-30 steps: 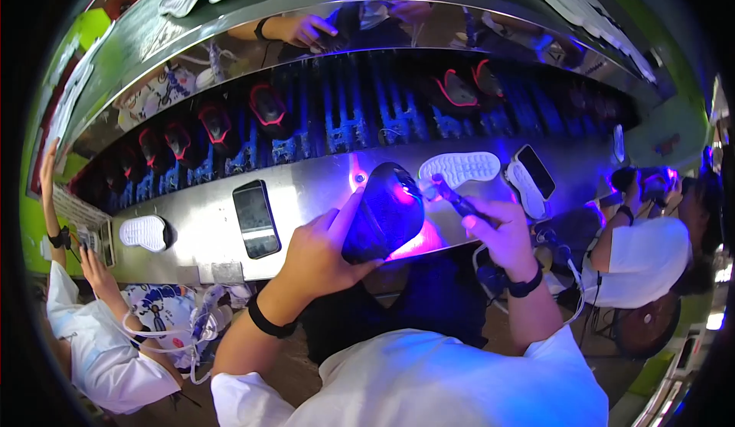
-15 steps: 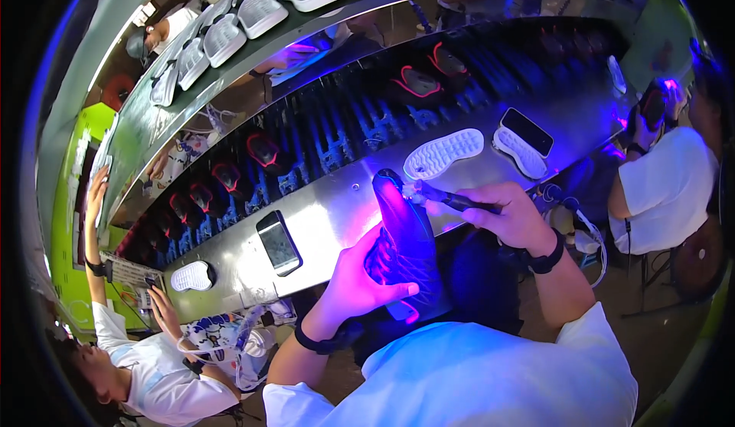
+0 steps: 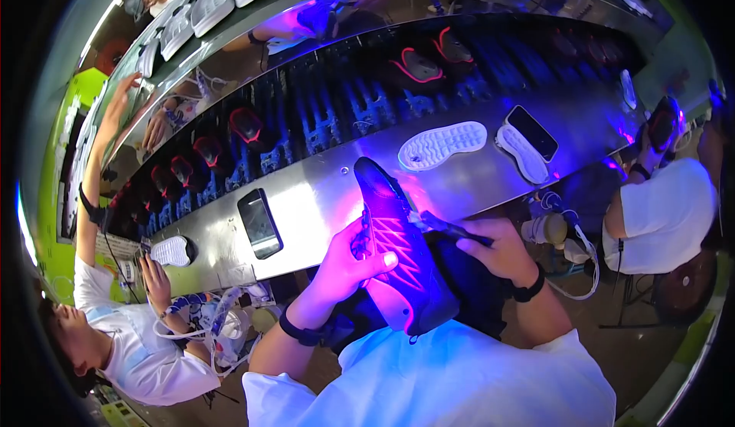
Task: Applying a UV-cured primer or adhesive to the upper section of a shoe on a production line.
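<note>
My left hand grips a dark shoe upper by its side, thumb lying across the top. The upper is tilted, its toe pointing away from me, and purple light brings out bright pink zigzag lines on its side. In my right hand is a brush with a dark handle. Its pale bristle end rests at the right edge of the upper, near the middle; whether it touches is hard to tell. Beyond the toe, a white shoe sole lies on the metal bench.
A phone lies left on the bench, another phone beside a second sole. Behind runs a dark conveyor carrying shoe uppers; above, a shelf holds white soles. People work at left and right.
The upper has turned, so its pink-lined side now shows. The brush has moved from near the toe back along the right edge. The person at left has reached farther toward the shelf.
</note>
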A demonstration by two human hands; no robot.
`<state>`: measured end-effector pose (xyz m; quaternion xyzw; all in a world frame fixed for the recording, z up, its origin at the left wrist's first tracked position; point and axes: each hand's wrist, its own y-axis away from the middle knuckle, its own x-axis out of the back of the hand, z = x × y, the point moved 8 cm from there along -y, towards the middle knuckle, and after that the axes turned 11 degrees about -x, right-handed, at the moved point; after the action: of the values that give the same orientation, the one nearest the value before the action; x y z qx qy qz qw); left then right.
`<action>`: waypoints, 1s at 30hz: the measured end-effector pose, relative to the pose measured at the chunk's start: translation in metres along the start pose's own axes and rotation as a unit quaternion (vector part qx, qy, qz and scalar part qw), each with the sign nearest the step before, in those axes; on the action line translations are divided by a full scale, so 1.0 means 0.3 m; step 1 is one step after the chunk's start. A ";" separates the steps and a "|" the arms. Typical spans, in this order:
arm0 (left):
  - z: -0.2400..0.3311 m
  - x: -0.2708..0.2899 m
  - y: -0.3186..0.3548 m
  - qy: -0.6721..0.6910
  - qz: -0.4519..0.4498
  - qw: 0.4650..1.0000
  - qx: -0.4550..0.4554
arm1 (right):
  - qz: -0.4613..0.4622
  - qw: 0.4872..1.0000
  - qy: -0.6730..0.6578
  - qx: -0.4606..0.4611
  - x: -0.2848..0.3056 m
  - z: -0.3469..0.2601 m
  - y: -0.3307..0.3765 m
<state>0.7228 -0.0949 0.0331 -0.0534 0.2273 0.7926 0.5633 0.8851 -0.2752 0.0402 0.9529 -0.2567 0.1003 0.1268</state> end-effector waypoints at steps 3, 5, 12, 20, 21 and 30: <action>-0.019 0.016 0.004 0.008 0.016 1.000 -0.005 | 0.005 0.999 0.032 0.025 0.004 -0.030 -0.031; -0.009 0.016 0.009 0.033 0.029 0.999 -0.024 | 0.032 0.996 0.075 -0.017 0.000 -0.059 -0.086; 0.003 0.133 0.032 0.026 0.103 0.991 -0.081 | -0.109 0.992 0.032 -0.048 -0.064 -0.030 -0.034; 0.043 0.118 0.063 0.008 0.123 0.988 -0.092 | -0.141 0.983 0.015 -0.118 -0.047 -0.069 -0.011; 0.041 0.117 0.065 0.009 0.115 0.989 -0.097 | -0.145 0.983 0.009 -0.114 -0.036 -0.060 -0.005; -0.030 0.093 0.053 0.023 0.160 0.986 -0.046 | -0.087 0.987 0.132 -0.027 0.105 -0.106 0.172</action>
<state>0.6968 -0.0785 0.0203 -0.0599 0.2093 0.8807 0.4206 0.8812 -0.3237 0.0881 0.9462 -0.1563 0.2067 0.1939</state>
